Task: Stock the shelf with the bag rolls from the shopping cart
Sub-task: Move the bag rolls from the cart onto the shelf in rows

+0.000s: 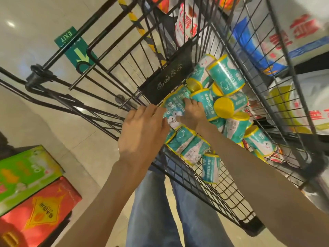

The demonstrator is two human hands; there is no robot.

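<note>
From my remote seat I saw blue jeans [178,211] nearest the camera, with both bare forearms reaching out over the near wire wall of the shopping cart [195,177]. Low on the left stood a red box [41,211] with a green box [25,173] just beyond it on the pale tiled floor [85,143]. The left hand [142,129] hovered at the cart's edge with its fingers loosely extended toward a bag roll [173,106]; I could not tell whether the fingertips actually touched it. The right hand [191,113] was down inside the basket, fingers curled over that same teal roll, pressing on it from the top. Around it lay the other bag rolls [229,107], teal wrappers with yellow ends, heaped across the middle of the basket, some lying flat, some tipped on end, one [210,168] standing against the near wire wall. Just past the held roll rose the black flap [167,77] of the child seat. Farther out, a green exit sign [76,47] lay on the floor beyond the cart frame, and big white sacks [302,38] with red print sat at the far right, outside the wire
</note>
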